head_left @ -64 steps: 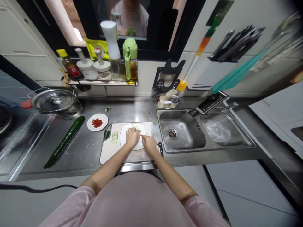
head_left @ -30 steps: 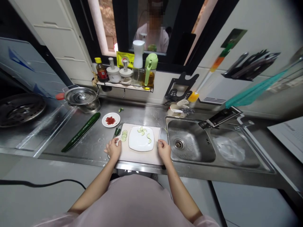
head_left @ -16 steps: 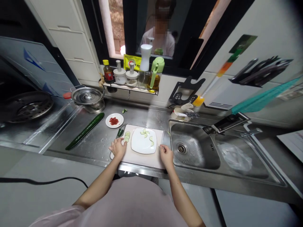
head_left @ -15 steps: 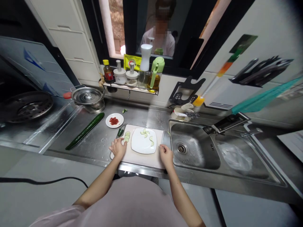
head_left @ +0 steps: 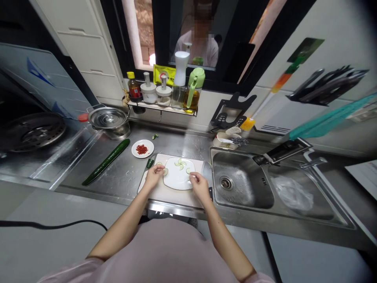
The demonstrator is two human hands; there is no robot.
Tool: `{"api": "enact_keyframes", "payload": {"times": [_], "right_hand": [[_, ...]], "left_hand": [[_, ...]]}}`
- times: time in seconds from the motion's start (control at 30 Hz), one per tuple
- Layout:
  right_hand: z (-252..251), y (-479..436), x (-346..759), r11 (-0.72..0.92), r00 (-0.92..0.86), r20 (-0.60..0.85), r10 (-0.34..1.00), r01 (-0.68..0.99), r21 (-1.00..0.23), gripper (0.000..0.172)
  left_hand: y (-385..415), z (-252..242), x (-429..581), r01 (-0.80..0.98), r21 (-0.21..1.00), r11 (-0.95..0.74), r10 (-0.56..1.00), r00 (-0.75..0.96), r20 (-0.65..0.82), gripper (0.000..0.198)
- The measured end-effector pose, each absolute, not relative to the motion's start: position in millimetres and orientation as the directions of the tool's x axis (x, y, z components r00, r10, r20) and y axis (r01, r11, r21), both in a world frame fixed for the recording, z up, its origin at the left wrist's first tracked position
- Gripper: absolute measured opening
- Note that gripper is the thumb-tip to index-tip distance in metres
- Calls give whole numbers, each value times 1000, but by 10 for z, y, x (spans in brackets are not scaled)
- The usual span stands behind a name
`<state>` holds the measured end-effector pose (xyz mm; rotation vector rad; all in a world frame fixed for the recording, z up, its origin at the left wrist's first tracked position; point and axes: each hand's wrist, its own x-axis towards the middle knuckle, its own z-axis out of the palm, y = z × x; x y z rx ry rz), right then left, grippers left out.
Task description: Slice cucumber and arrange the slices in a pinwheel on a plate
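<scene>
A white square plate (head_left: 176, 181) rests on the pale cutting board (head_left: 167, 198). Several cucumber slices (head_left: 180, 164) form a pinwheel near its far side, and another slice (head_left: 188, 171) lies near its right edge. My left hand (head_left: 154, 177) pinches a round cucumber slice (head_left: 165, 171) at the plate's left rim. Over the right rim, my right hand (head_left: 200, 185) has its fingertips closed just below the slice there; what they hold, if anything, is hidden. A dark green cucumber end (head_left: 150, 162) sits at the board's far left corner.
A whole cucumber (head_left: 106, 162) lies on the steel counter, left of a small plate (head_left: 150, 146) with red bits. Behind are a lidded steel pot (head_left: 116, 131) and a condiment rack (head_left: 165, 108). A sink (head_left: 244, 188) is on the right.
My left hand has lifted a cucumber slice from the board's left side and brought it to the plate. My right hand has moved left and away from me, onto the plate's right edge.
</scene>
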<state>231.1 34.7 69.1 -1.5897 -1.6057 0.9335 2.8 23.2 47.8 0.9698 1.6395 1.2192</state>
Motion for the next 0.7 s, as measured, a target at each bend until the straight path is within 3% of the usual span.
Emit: {"api": "enact_keyframes", "payload": {"times": [0.1, 0.27, 0.37, 0.5, 0.7], "right_hand": [[907, 369, 2102, 7, -149, -51, 988, 369, -930, 40], [1239, 354, 1850, -53, -346, -110, 932, 168, -984, 38], [1340, 347, 1805, -124, -371, -145, 917, 79, -989, 29], [1387, 338, 1808, -215, -410, -198, 890, 5, -977, 30], [1421, 303, 1809, -213, -379, -186, 907, -31, -977, 30]], "left_hand": [[238, 774, 65, -16, 991, 134, 975, -177, -135, 29], [172, 1190, 132, -87, 982, 171, 985, -22, -173, 32], [133, 1304, 159, -146, 974, 172, 985, -2, -174, 34], [89, 1363, 180, -218, 962, 163, 985, -13, -170, 37], [25, 1454, 207, -253, 953, 167, 986, 19, -167, 38]]}}
